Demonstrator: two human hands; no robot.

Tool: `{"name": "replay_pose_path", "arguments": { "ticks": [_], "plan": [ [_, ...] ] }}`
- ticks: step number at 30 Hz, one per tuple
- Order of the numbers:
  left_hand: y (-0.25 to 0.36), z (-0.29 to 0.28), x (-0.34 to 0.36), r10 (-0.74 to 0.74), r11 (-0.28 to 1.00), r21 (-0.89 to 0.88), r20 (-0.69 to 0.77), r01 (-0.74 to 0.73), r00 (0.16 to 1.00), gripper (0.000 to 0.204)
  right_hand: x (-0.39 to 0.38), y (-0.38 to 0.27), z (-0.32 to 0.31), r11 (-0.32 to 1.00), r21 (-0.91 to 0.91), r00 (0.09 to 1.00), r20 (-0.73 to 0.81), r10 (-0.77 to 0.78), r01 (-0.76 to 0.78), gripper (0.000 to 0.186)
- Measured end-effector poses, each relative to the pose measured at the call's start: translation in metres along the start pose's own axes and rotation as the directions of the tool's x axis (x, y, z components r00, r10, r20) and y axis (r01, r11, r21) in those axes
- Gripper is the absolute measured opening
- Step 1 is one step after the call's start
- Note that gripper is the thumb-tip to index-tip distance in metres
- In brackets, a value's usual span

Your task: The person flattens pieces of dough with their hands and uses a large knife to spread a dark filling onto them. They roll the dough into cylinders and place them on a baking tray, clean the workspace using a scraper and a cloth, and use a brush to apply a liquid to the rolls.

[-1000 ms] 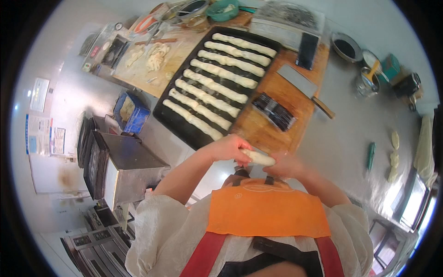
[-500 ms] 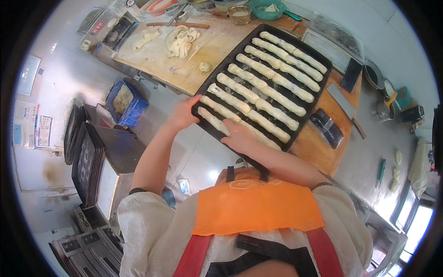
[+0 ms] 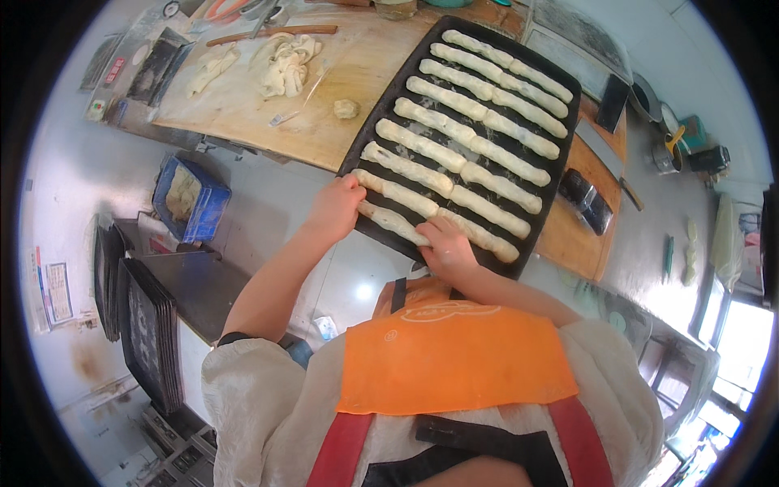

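Observation:
A large black baking tray [image 3: 552,191] carries several rows of pale, rope-like dough strips [image 3: 475,105]. It rests partly on the wooden worktop, its near corner reaching toward my body. Along the tray's near edge lies one dough strip [image 3: 391,222], stretched between my hands. My left hand [image 3: 337,207] is closed with its fingertips pinching the strip's left end. The fingers of my right hand [image 3: 448,247] are bent around the other end, partly hiding it. Right beside it runs the neighbouring row of dough.
On the wooden worktop [image 3: 219,114] are a dough heap [image 3: 286,65], a small dough lump [image 3: 346,108] and a rolling pin [image 3: 272,34]. A long knife [image 3: 600,152] and a dark plastic packet [image 3: 586,199] lie right of the tray. A blue bin [image 3: 203,207] and stacked trays [image 3: 150,333] stand left.
My left hand has gone from the tray's corner to the dough strip's left end. My right hand has shifted slightly right along the near edge with the strip's other end. The view has shifted too.

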State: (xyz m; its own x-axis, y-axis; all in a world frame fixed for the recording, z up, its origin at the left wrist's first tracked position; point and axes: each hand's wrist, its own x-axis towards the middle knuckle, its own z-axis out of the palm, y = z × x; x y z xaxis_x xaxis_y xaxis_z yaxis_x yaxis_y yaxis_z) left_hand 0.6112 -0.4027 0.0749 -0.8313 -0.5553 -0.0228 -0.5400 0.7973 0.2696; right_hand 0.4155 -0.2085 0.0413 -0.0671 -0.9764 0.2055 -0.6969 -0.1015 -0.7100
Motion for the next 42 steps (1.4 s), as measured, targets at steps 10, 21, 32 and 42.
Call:
{"name": "replay_pose_path", "arguments": {
  "ticks": [10,21,32,42],
  "plan": [
    [-0.010,-0.008,0.030,0.160,0.976,0.077,0.377,-0.203,0.912,0.012,0.014,-0.013,-0.004,0.941,0.001,0.925,0.186,0.332,-0.339,0.022],
    [-0.009,-0.034,0.009,0.232,0.964,-0.150,0.084,-0.218,0.969,0.017,-0.012,-0.004,-0.021,0.999,0.006,0.996,-0.074,0.044,-0.043,0.018],
    [-0.027,-0.021,0.011,0.338,0.935,0.072,0.104,-0.346,0.935,0.018,0.015,-0.016,0.001,0.987,-0.086,0.990,0.038,0.137,-0.134,0.023],
    [-0.018,-0.041,0.018,0.445,0.893,0.076,0.015,-0.445,0.896,0.019,0.018,-0.013,-0.015,0.971,-0.212,0.994,0.043,-0.100,0.107,0.022]
  ]
}}
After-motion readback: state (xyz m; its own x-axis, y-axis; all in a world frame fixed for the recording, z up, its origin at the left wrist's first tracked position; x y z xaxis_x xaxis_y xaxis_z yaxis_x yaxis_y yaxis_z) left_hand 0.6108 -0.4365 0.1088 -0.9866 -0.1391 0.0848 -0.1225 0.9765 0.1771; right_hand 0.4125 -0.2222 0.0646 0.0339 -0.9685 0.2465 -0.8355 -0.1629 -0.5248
